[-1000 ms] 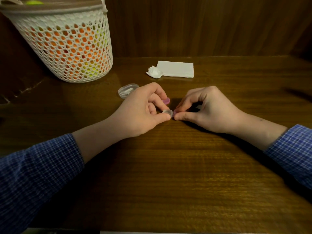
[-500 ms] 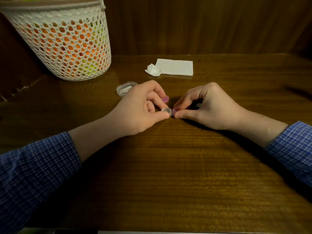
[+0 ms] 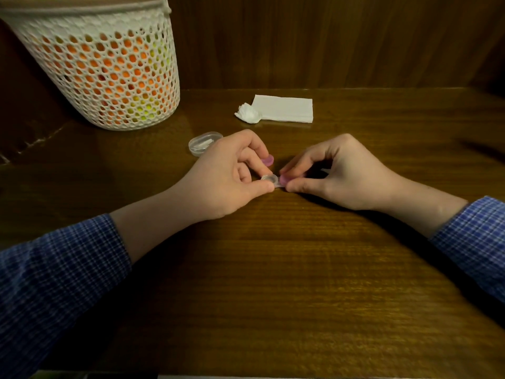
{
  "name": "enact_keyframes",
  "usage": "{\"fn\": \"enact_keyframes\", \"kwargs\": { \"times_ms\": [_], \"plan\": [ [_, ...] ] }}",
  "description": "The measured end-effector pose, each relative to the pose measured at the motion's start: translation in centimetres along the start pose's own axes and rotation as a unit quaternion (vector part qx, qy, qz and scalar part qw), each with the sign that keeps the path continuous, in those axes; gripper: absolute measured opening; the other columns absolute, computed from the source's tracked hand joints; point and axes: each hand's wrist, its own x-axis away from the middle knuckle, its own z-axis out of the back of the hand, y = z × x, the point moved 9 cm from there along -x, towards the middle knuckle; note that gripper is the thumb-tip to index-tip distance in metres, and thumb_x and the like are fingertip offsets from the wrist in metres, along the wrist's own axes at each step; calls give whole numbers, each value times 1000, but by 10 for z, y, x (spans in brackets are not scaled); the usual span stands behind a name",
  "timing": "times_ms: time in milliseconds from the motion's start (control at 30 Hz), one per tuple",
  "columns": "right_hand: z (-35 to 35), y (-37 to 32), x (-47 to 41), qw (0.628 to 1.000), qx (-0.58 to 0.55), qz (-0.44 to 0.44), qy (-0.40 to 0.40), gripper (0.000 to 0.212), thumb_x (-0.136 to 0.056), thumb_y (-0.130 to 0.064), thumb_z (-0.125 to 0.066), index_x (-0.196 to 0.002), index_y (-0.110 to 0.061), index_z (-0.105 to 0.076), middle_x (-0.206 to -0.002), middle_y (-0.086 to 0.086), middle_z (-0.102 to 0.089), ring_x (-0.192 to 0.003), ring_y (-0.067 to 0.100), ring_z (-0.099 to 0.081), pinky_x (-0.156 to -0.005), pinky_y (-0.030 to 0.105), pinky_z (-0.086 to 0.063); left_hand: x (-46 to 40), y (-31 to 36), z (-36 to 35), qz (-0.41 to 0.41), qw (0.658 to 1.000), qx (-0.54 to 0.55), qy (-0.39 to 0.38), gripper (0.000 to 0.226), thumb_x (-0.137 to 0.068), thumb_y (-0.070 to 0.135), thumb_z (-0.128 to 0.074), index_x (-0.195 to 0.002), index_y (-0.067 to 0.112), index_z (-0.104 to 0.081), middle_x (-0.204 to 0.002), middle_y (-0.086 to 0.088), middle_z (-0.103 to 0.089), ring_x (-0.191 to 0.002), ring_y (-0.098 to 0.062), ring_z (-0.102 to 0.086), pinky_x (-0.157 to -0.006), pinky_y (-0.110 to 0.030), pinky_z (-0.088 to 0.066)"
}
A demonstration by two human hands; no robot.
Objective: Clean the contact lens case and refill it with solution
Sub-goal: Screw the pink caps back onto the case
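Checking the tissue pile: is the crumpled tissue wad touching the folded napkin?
Touching. The head view shows the crumpled tissue wad lying against the folded napkin's left edge, no wood visible between them.

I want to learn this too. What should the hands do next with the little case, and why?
Probably the right hand twists the purple cap it pinches, while the left hand steadies the case. One well looks uncapped already; a second purple cap lies loose beside it.

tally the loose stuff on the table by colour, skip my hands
purple: 2 (cap, cap)
clear: 2 (lens case, small container)
white: 3 (basket, folded napkin, crumpled tissue)
total: 7
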Motion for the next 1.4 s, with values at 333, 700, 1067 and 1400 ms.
{"fn": "enact_keyframes", "kwargs": {
  "times_ms": [333, 700, 1067, 1400],
  "plan": [
    [-1, -3, 4, 999, 22, -23, 33, 5, -82, -24, -83, -86, -23, -81, -97, -12, -78, -96, -2, -71, -95, 30, -58, -1, -1, 1, 0, 1000, -13, 7, 36, -82, 17, -87, -107, 26, -62, -92, 12, -76, -59, -9, -68, -53, -17, -54],
    [-3, -8, 7, 998, 39, -11, 43, 9, -85, -24, -80, -88, -32, -76, -97, -13, -77, -96, -3, -71, -92, 24, -59, 1, 1, -1, -9, 1000, -1, -2, 39, -84, 16, -84, -113, 28, -62, -98, 15, -75, -59, -10, -61, -56, -21, -55],
    [6, 3, 6, 990, 93, -44, 99, 18, -82, -29, -83, -87, -33, -66, -91, -17, -62, -85, 1, -60, -70, 15, -54, 3, 3, -2, -26, 999, -28, -27, 55, -82, 17, -86, -125, 29, -55, -103, 20, -68, -70, -18, -66, -60, -21, -56],
    [-2, 2, 7, 998, -11, -52, 45, 34, -85, -2, -69, -109, -26, -64, -98, -10, -73, -93, 2, -69, -85, 27, -59, 6, 3, -1, -37, 998, -20, -36, 65, -78, -2, -79, -129, 29, -52, -98, 15, -71, -72, -11, -64, -64, -19, -53]
  ]
}}
